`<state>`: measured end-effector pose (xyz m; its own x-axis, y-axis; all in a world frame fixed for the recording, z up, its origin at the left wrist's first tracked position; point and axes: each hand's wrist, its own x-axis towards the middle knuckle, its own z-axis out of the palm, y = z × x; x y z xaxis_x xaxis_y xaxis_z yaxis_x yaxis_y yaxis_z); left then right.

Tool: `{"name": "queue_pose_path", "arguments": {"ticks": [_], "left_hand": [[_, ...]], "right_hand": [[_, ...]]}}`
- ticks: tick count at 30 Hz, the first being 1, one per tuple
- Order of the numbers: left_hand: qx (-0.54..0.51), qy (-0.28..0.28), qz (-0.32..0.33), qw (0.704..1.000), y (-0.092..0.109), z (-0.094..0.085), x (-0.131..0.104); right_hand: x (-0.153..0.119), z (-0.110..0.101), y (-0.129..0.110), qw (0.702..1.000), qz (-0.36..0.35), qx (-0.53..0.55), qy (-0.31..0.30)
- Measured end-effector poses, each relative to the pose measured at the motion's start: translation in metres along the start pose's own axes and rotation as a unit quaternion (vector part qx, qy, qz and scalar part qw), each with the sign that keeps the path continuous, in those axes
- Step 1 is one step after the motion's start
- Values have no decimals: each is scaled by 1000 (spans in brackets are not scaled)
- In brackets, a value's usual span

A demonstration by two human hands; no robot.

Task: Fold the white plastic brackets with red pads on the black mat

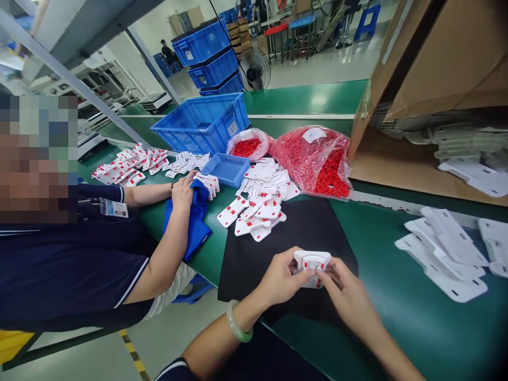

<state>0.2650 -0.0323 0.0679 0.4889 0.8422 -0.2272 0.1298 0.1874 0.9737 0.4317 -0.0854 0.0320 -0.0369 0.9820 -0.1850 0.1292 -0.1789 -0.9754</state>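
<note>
The left hand (286, 277) and right hand (347, 291) are both clamped on one white plate (312, 257), up over the black mat (320, 227). Messy pile (260, 212) further back, another stack (446, 256) off right on the counter (383, 307).

A round caged fan (254, 70) stands beside stacked blue plastic crates (214, 69), a blue plastic stool (367, 23) on shiny pale floor (337, 67).

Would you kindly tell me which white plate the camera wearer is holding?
The red-dotted plate between left hand and right hand; plates piled at the black mat's far end lie unheld.
</note>
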Motion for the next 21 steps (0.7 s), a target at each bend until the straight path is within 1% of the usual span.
{"name": "queue_pose_path", "arguments": {"ticks": [2, 4, 6, 9, 11, 15, 18, 19, 21], "left_hand": [[27, 17, -3, 1000, 3, 4, -2], [53, 38, -2, 998, 4, 7, -2], [73, 51, 0, 996, 2, 9, 0], [76, 52, -4, 996, -6, 11, 5], [35, 38, -9, 999, -12, 9, 9], [-110, -6, -7, 994, -18, 0, 11], [-159, 10, -14, 987, -15, -13, 2], [-179, 21, -20, 983, -13, -19, -2], [-233, 43, -39, 971, -7, -31, -11]], "right_hand": [[-1, -1, -5, 999, 13, -33, 3], [-1, -2, -8, 999, 25, -38, 7], [1, -3, -8, 999, 31, -21, 9], [6, -4, -4, 999, 36, 13, 6], [10, -5, -1, 998, 41, 39, -1], [18, -7, 0, 995, 57, 78, -19], [19, -9, -4, 992, 76, 91, -36], [17, -10, -7, 994, 71, 81, -25], [7, -15, -14, 999, 28, 20, 37]]}}
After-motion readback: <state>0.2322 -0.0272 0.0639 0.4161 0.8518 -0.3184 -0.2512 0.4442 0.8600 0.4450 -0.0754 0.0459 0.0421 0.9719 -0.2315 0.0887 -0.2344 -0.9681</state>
